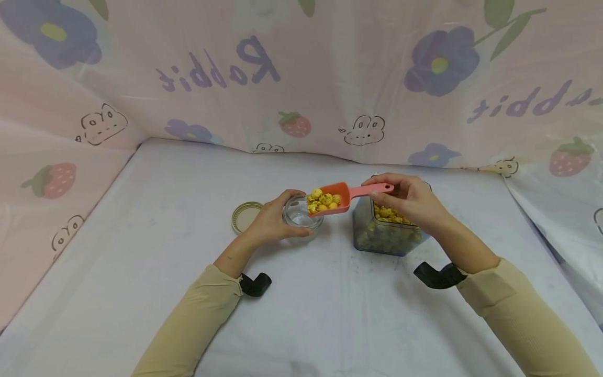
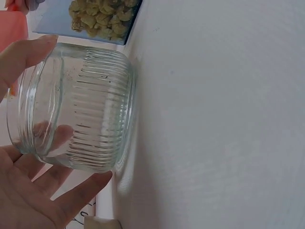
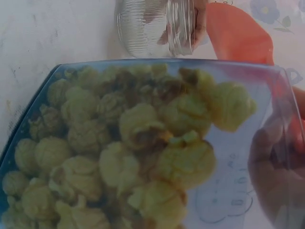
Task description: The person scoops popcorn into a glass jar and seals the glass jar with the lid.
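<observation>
My left hand grips a ribbed glass jar by its sides, thumb on one side and fingers on the other. The jar is upright on the table, and no popcorn shows inside it. My right hand pinches the handle of a coral scoop. Yellow popcorn fills the scoop, whose front edge hangs over the jar's rim. Below the right hand stands a clear square container holding more popcorn; the hand partly hides its opening in the head view.
A round gold-rimmed lid lies on the white tabletop, left of the jar and partly behind the left hand. A patterned cloth rises behind the table and along its sides. Black wrist pieces stick out by both sleeves.
</observation>
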`<act>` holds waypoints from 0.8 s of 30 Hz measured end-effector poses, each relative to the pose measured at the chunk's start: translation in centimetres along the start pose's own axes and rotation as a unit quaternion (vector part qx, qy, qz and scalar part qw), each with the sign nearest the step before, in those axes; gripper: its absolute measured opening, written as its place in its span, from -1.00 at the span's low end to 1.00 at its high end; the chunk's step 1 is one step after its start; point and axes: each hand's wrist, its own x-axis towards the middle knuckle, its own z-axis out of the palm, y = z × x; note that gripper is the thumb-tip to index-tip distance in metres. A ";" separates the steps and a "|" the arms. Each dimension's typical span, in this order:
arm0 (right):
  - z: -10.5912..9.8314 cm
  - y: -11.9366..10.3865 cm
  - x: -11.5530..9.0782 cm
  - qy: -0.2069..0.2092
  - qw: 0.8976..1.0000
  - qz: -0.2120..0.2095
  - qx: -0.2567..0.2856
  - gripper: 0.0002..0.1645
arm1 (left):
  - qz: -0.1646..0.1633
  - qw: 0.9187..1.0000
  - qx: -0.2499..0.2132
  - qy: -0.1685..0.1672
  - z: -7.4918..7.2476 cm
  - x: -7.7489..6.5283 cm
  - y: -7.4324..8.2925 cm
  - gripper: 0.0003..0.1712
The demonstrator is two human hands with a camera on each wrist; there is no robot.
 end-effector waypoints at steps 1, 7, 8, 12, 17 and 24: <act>0.0 -0.1 0.0 -0.001 1.000 0.003 -0.002 -0.63 | -0.002 1.000 0.000 -0.001 0.0 0.0 0.0 -0.04; 0.2 -0.5 0.2 -0.004 1.000 0.014 -0.022 -0.63 | -0.006 1.000 -0.011 -0.004 0.0 -0.1 0.1 -0.03; 0.2 -0.6 0.2 -0.004 1.000 0.015 -0.027 -0.63 | -0.004 1.000 -0.013 -0.003 0.0 -0.1 0.1 -0.04; 0.3 -0.9 0.4 -0.006 0.999 0.008 -0.037 -0.65 | 0.005 1.000 -0.013 0.002 0.0 -0.1 -0.1 -0.06; 0.4 -1.0 0.6 -0.010 0.999 0.003 -0.038 -0.66 | 0.009 1.000 -0.012 0.004 0.0 -0.1 -0.1 -0.05; 0.3 -1.2 0.7 -0.014 0.999 0.004 -0.044 -0.66 | 0.015 1.000 -0.011 0.006 -0.1 -0.2 0.0 -0.05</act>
